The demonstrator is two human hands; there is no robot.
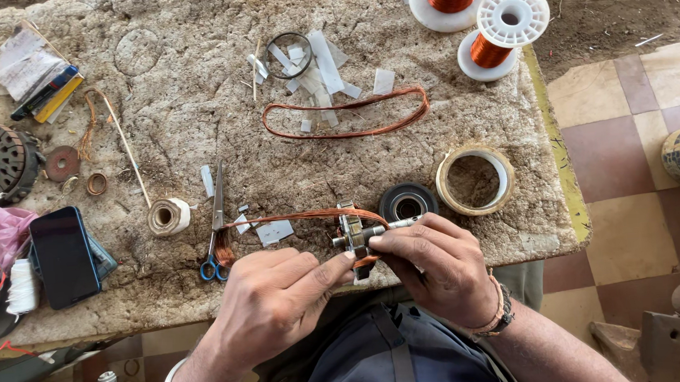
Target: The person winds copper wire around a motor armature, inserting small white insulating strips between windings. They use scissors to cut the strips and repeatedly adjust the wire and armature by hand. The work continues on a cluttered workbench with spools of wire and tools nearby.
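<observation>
Small motor armature (355, 237): slotted metal core on a short steel shaft, held in the air just over the near edge of the surface. Probably dense for its size, rigid and hard; best taken by the shaft ends or the core's rim, away from the wire.
Copper wire coil (295, 216): long flat loop running from the armature toward the scissors; thin, springy, probably easily kinked.
Right hand (437, 267): grip clenched on the armature's shaft end and core.
Left hand (279, 295): fingertips pinched against the armature's near side.
Blue-handled scissors (216, 228): just beside the coil's far end.
Black ring (407, 203) and tape roll (475, 180): close behind the right hand.
Second copper loop (348, 115): mid-surface, among white paper slips (314, 72).
Two wire spools (478, 13): far right corner.
Phone (64, 256): near the left edge.
</observation>
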